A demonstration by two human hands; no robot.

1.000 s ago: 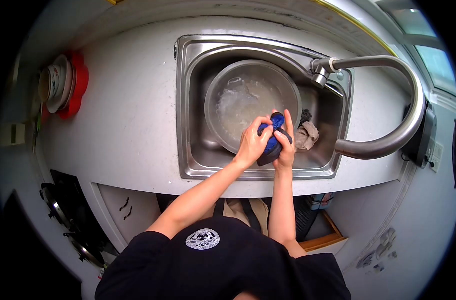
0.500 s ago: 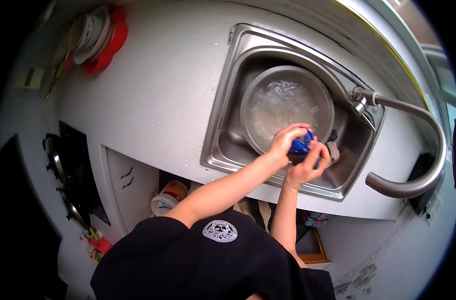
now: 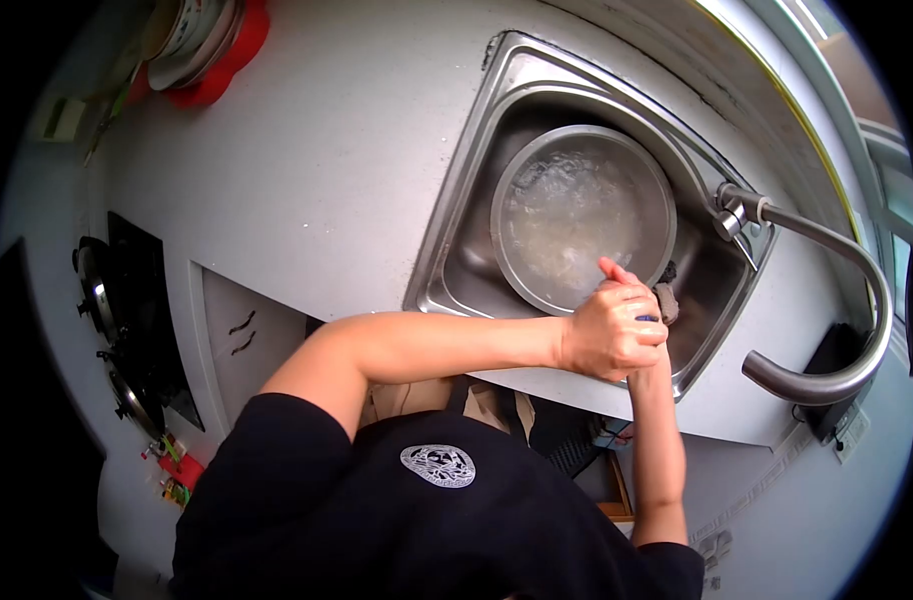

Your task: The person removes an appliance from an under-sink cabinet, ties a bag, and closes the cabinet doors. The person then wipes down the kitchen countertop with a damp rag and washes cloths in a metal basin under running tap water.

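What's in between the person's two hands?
In the head view, a sliver of what looks like dark-blue cloth peeks out between the bare left hand and the mostly covered bare right hand; the hands hide the rest.

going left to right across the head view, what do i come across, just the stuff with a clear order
Upper pan lid → red dish → white shirt emblem → clasped hands → curved faucet.
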